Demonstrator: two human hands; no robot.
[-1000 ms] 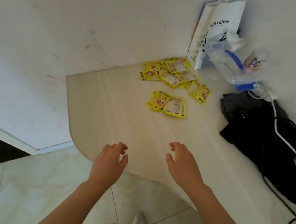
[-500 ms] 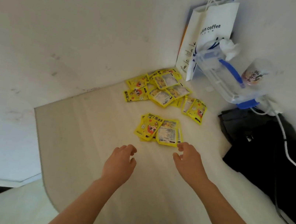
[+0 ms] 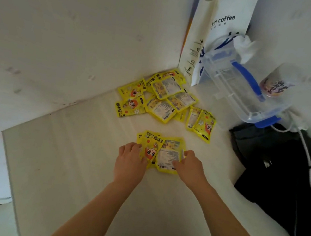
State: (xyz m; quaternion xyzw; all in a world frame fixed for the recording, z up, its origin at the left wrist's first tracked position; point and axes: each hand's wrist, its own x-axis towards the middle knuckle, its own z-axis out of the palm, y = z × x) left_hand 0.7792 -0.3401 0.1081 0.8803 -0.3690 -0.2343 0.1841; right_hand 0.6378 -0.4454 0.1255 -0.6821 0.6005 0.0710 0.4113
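L grip (image 3: pixel 130 159) & R grip (image 3: pixel 189 167) curl round side edges of yellow sachet stack (image 3: pixel 162 151), mid desk (image 3: pixel 73 166). Risk: uneven squeeze, so slick sachets may fan out and slip toward far pile (image 3: pixel 161 98).

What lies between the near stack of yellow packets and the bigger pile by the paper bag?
Nothing: bare tabletop separates stack and pile, per the head view.

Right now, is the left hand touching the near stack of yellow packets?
Touching. Head view: the left hand curls its fingers onto the near stack at its left edge, no gap.
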